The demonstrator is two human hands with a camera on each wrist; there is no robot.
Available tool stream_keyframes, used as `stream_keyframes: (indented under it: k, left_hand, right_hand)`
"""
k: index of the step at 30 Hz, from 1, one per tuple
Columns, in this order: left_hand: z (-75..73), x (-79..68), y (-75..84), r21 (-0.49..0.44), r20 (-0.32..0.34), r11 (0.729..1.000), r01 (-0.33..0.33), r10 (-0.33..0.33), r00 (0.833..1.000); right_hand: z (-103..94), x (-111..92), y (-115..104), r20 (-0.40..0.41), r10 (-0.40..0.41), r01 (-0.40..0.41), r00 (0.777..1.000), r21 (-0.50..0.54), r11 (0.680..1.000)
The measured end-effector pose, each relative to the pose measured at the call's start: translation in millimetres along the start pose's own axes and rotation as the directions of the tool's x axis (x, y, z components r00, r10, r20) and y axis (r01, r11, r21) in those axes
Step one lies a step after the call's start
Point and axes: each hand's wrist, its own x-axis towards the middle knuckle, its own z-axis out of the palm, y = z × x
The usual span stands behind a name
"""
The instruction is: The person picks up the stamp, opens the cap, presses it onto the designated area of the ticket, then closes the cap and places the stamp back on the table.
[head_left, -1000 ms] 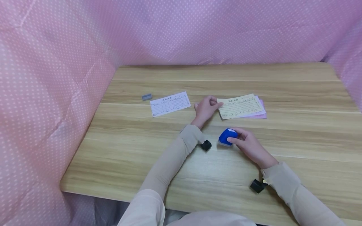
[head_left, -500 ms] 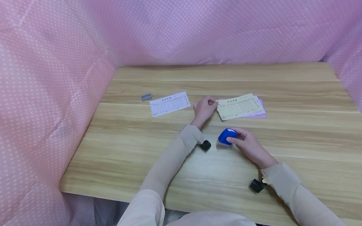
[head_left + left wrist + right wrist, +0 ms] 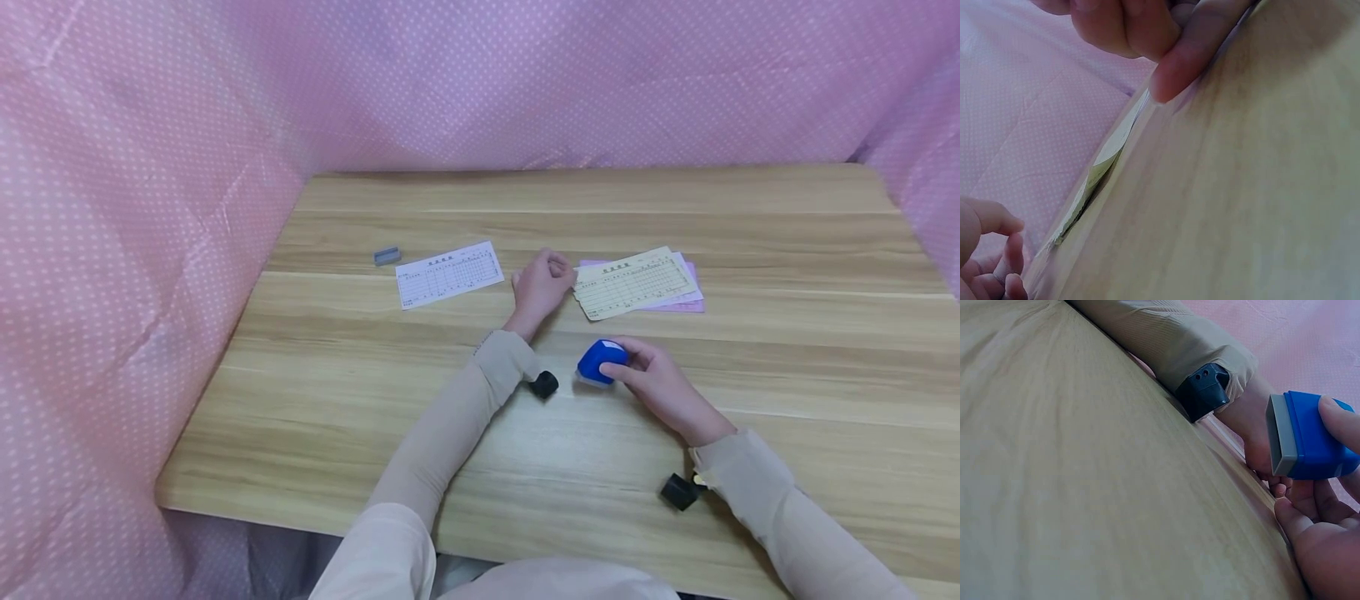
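Note:
My right hand (image 3: 667, 383) holds a blue stamp (image 3: 1319, 434) between thumb and fingers, just above the table in front of me. In the right wrist view its grey base faces left. My left hand (image 3: 542, 283) is at the left edge of a yellow printed form (image 3: 633, 287), with fingers curled and thumb and forefinger tips together. I see no paper between those tips in the left wrist view, where the form's near edge lifts and curls. Pale and pink sheets (image 3: 678, 307) show from under the yellow one.
A single white printed form (image 3: 450, 275) lies left of my left hand, with a small grey rectangular piece (image 3: 387, 256) beyond its left corner. The wooden table (image 3: 315, 400) has pink dotted cloth (image 3: 480, 83) behind and at the sides. Black wrist cameras (image 3: 543, 385) hang at both cuffs.
My left hand's thumb and forefinger have come away from the top of the yellow form to its left edge. The right hand with the stamp has hardly moved.

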Motion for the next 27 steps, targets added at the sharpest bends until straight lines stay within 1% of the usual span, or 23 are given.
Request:
stream_keyframes:
  k: [3,6,9,11,16,22,25,27]
  left_hand:
    - [-2.6,-0.1,0.1,-0.039,-0.004,0.999,0.001,-0.001,1.000]
    - [-7.2,-0.7,1.0,-0.107,-0.001,0.994,0.038,-0.038,0.999]
    - [-13.8,-2.1,2.9,-0.176,0.006,0.981,0.087,-0.087,0.996]
    - [-18.6,-3.4,4.6,-0.208,0.006,0.973,0.097,-0.098,0.995]
    - [-28.4,-6.4,5.4,-0.258,-0.014,0.964,0.064,-0.070,0.997]
    - [-35.8,-6.9,-0.9,-0.322,-0.043,0.946,0.040,-0.057,0.997]
    - [-42.7,-7.1,-2.6,-0.331,-0.044,0.943,0.041,-0.059,0.997]
    - [-49.4,-7.5,-4.1,-0.324,-0.047,0.945,0.033,-0.051,0.998]
  right_hand:
    - [0.3,0.2,0.4,-0.004,-0.003,0.003,1.000,-0.005,1.000]
    - [0.5,-0.1,1.4,-0.008,0.000,0.000,1.000,-0.016,1.000]
    - [0.2,-0.8,1.9,-0.008,0.007,-0.007,1.000,-0.026,1.000]
    - [-0.1,-1.3,1.7,-0.006,0.012,-0.013,1.000,-0.026,1.000]
    - [0.0,-1.8,0.9,-0.008,0.011,-0.011,1.000,-0.016,1.000]
    - [0.7,-1.9,0.4,-0.014,0.004,-0.004,1.000,-0.018,1.000]
    - [0.9,-2.0,-0.8,-0.012,0.002,-0.002,1.000,-0.011,1.000]
    - [1.4,-2.0,-2.1,-0.010,0.003,-0.003,1.000,-0.011,1.000]
